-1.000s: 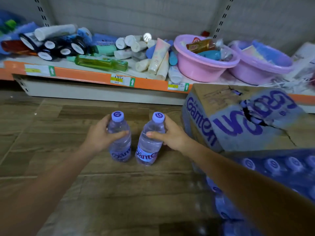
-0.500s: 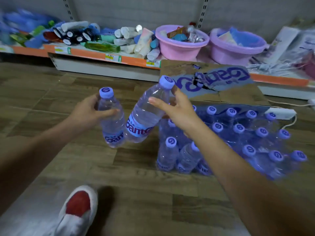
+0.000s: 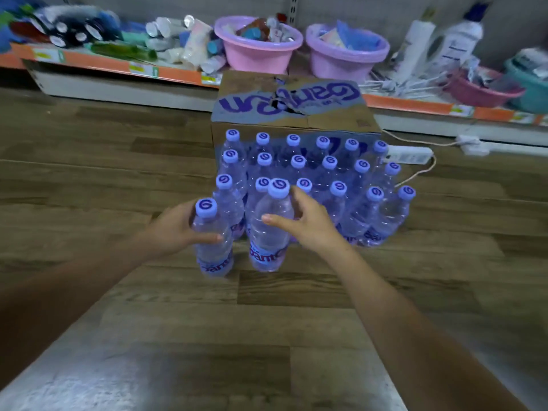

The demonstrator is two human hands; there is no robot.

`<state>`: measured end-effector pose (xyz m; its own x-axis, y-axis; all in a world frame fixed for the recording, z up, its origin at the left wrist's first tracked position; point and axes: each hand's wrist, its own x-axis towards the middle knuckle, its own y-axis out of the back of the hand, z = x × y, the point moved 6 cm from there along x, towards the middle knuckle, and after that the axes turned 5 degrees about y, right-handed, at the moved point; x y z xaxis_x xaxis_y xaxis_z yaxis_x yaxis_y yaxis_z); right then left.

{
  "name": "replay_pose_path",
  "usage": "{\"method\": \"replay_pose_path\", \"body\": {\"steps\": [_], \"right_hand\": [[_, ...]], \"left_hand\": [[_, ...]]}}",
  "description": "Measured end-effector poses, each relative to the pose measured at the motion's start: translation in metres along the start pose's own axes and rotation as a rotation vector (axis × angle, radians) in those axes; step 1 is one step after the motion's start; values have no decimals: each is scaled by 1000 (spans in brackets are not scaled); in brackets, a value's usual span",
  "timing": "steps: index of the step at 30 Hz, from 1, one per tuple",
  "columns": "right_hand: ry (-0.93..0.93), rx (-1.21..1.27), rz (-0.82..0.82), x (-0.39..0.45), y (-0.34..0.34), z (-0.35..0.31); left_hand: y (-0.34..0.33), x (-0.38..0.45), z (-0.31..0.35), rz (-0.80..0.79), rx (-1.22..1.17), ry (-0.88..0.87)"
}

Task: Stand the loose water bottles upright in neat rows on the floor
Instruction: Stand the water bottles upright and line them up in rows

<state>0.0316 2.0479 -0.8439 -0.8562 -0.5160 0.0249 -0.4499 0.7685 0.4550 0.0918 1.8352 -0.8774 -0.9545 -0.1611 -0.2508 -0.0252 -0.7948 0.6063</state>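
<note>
Several clear water bottles with purple caps point(image 3: 329, 185) stand upright in rows on the wooden floor, in front of a cardboard box point(image 3: 290, 105). My left hand point(image 3: 175, 229) grips one bottle point(image 3: 212, 241) upright at the left front corner of the rows. My right hand point(image 3: 302, 221) holds a second bottle point(image 3: 268, 232) just to its right, thumb across the front and fingers behind. Both bottles stand at or just above the floor, forming a new front row.
A low shelf point(image 3: 166, 69) with an orange edge runs along the back, loaded with tubes, bottles and pink and purple basins point(image 3: 258, 51). A white power strip point(image 3: 409, 154) and its cord lie right of the box.
I have carried both bottles from left of the box to the front of the standing rows. The right bottle, tilted half a second ago, is now upright. The view has shifted right.
</note>
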Motion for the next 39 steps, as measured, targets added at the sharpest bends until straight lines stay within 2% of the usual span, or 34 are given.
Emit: {"method": "replay_pose_path", "body": {"steps": [5, 10, 17, 23, 31, 39], "right_hand": [[-17, -70, 20, -20, -7, 29], [-23, -98, -12, -17, -9, 49], [-26, -37, -2, 2, -27, 52], [-68, 23, -38, 10, -64, 69], [-55, -135, 15, 10, -59, 69], [-63, -50, 41, 19, -56, 67]], "left_hand": [[-32, 6, -3, -48, -115, -1], [-51, -1, -19, 137, -169, 4], [-43, 11, -25, 57, -86, -14], [-41, 24, -44, -39, -236, -38], [-44, 20, -52, 21, -196, -65], [-45, 26, -56, 27, -242, -101]]}}
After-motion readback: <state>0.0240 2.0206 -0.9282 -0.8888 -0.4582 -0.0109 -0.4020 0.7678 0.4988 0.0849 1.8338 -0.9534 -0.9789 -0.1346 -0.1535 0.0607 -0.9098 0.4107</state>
